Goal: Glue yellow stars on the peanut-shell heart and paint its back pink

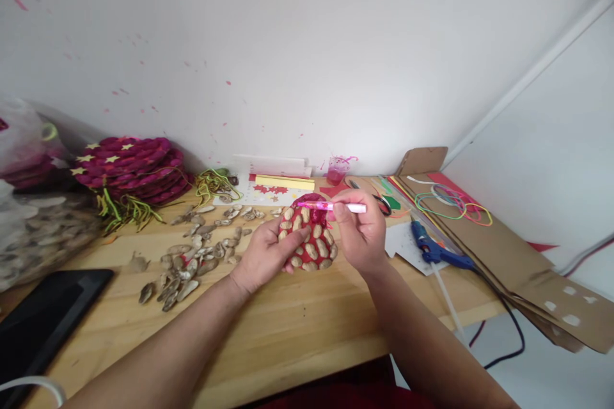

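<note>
My left hand [271,249] grips a round red piece covered with peanut shells [314,249], its thumb lying across the front. The upper part of this piece is painted dark magenta, while the lower shells keep their natural tan. In my right hand [362,230] is a paintbrush [352,208] with a white handle, pinched between thumb and fingers. Its pink-smeared tip points left and lies over the top of the shell piece; whether it touches, I cannot tell. Loose peanut shells [192,262] are scattered on the wooden table [288,339] left of my hands.
A stack of magenta pieces with yellow stars [134,169] stands back left. Behind my hands is a cup of pink paint [337,170]. A blue glue gun [439,252] and cardboard [508,249] lie right. A black tablet [52,313] and a bag of shells [43,236] are left.
</note>
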The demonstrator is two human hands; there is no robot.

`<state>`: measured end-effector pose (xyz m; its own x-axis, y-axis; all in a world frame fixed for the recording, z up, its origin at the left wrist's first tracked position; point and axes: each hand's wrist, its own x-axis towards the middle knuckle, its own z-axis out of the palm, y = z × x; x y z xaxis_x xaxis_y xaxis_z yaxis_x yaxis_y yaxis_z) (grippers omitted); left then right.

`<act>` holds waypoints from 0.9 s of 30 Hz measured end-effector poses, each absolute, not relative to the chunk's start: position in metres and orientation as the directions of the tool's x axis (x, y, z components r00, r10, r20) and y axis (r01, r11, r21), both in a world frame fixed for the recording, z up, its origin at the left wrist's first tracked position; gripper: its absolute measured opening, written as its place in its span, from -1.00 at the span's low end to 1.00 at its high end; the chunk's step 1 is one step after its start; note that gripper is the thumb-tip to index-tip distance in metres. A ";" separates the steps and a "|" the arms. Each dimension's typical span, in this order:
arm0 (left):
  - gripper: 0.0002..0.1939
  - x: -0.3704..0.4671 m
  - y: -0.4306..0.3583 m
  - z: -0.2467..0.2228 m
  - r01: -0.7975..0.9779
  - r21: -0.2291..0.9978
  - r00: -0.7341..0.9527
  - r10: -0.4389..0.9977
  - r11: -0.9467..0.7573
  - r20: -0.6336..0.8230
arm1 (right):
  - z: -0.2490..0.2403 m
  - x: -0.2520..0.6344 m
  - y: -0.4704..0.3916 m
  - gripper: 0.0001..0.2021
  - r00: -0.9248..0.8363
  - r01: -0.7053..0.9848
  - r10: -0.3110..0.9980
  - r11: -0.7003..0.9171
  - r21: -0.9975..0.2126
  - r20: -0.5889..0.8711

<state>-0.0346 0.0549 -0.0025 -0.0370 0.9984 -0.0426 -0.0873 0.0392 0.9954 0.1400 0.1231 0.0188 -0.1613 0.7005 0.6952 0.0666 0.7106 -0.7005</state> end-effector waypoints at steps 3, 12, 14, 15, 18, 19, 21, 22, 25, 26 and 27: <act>-0.60 -0.035 0.055 -0.002 -0.090 0.995 -0.042 0.998 0.041 -0.045 | 0.017 0.141 0.124 -0.90 -0.141 0.084 0.706 0.707 -0.702 0.694; -0.60 -0.034 0.055 0.000 -0.102 0.994 -0.033 0.999 0.035 -0.038 | 0.018 0.140 0.121 -0.91 -0.177 0.102 0.690 0.722 -0.684 0.702; -0.60 -0.033 0.054 0.001 -0.102 0.994 -0.041 0.998 0.037 -0.041 | 0.021 0.139 0.119 -0.93 -0.202 0.078 0.681 0.728 -0.682 0.704; -0.59 -0.033 0.054 0.001 -0.102 0.994 -0.047 0.998 0.039 -0.044 | 0.022 0.139 0.118 -0.93 -0.220 0.064 0.673 0.733 -0.677 0.707; -0.60 -0.034 0.054 0.000 -0.102 0.994 -0.053 0.997 0.044 -0.049 | 0.022 0.139 0.119 -0.93 -0.217 0.041 0.669 0.734 -0.678 0.711; -0.60 -0.034 0.055 0.000 -0.103 0.994 -0.048 0.998 0.045 -0.050 | 0.021 0.140 0.119 -0.93 -0.204 0.042 0.680 0.725 -0.687 0.705; -0.61 -0.034 0.055 -0.001 -0.104 0.993 -0.036 0.998 0.047 -0.051 | 0.019 0.140 0.122 -0.90 -0.181 0.052 0.708 0.700 -0.712 0.683; -0.61 -0.034 0.055 -0.001 -0.108 0.993 -0.034 0.998 0.049 -0.053 | 0.018 0.141 0.124 -0.88 -0.173 0.061 0.720 0.689 -0.722 0.672; -0.61 -0.034 0.055 -0.001 -0.126 0.990 -0.044 0.997 0.057 -0.063 | 0.015 0.142 0.127 -0.86 -0.143 0.088 0.731 0.681 -0.727 0.667; -0.61 -0.034 0.055 -0.001 -0.130 0.990 -0.047 0.997 0.057 -0.063 | 0.015 0.142 0.127 -0.86 -0.136 0.083 0.727 0.685 -0.724 0.673; -0.61 -0.034 0.055 -0.001 -0.130 0.990 -0.046 0.997 0.054 -0.061 | 0.015 0.141 0.126 -0.87 -0.139 0.073 0.723 0.689 -0.721 0.677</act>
<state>-0.0336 0.0547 -0.0007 -0.0465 0.9971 -0.0606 -0.1301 0.0541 0.9900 0.1414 0.1264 0.0154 -0.1389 0.7230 0.6767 0.0732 0.6890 -0.7211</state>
